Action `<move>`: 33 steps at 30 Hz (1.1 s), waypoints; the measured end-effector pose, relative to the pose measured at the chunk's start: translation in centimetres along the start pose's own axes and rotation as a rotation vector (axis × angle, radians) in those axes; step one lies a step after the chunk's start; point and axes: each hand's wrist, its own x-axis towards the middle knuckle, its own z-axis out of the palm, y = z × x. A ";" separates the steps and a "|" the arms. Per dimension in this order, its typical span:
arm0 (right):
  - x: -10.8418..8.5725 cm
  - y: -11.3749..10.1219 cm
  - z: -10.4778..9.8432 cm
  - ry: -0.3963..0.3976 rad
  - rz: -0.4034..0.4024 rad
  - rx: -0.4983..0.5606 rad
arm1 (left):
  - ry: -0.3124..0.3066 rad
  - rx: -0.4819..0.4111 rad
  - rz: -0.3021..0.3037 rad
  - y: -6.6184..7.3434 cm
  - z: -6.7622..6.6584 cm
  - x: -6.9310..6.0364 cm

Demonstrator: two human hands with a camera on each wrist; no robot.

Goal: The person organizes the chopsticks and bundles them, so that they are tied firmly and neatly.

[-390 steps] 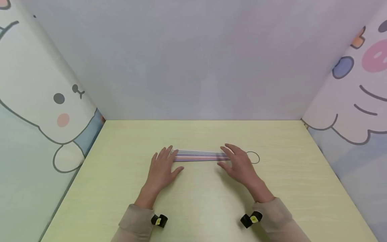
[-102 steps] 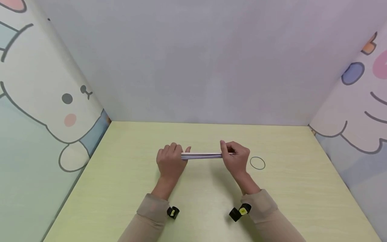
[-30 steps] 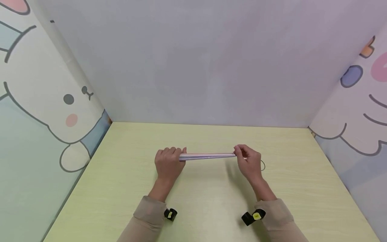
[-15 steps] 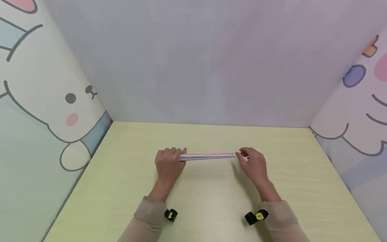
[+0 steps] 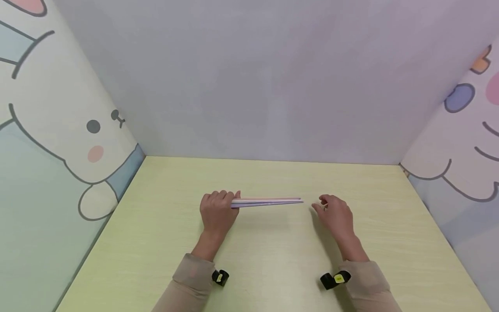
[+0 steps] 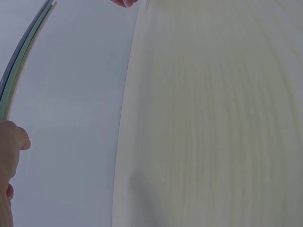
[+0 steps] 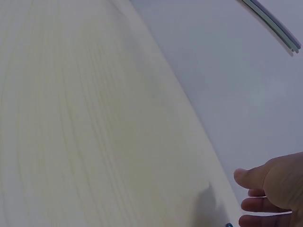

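Note:
My left hand grips a bundle of slim pale pink and lilac chopsticks by one end, held level above the table. Their narrower ends point right, lying close together. In the left wrist view two of the chopsticks look dark blue and green, rising past the left hand. Apart from their tips, to the right, hovers my right hand, fingers loosely bent and nothing seen in them. A tiny dark piece of the thin loop band shows below the right hand; the rest is hidden.
A pale wood-grain table lies under both hands. Behind it rises a plain grey-lilac wall. Cartoon-printed side panels flank the table left and right. Both wrists wear small black cameras.
The chopsticks, earlier lying on the table, came up into both hands. Within the last second my right hand let go of their tips and moved right, over the band. The left hand stays put.

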 end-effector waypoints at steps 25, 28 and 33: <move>-0.6 0.9 -0.8 -0.128 0.154 -0.054 | -0.038 -0.007 0.004 0.0 0.0 -0.2; -0.5 1.0 -0.9 -0.141 0.153 -0.060 | -0.039 -0.007 0.004 0.0 0.0 -0.2; -0.5 1.0 -1.0 -0.173 0.160 -0.082 | -0.050 0.000 0.002 0.0 -0.1 -0.3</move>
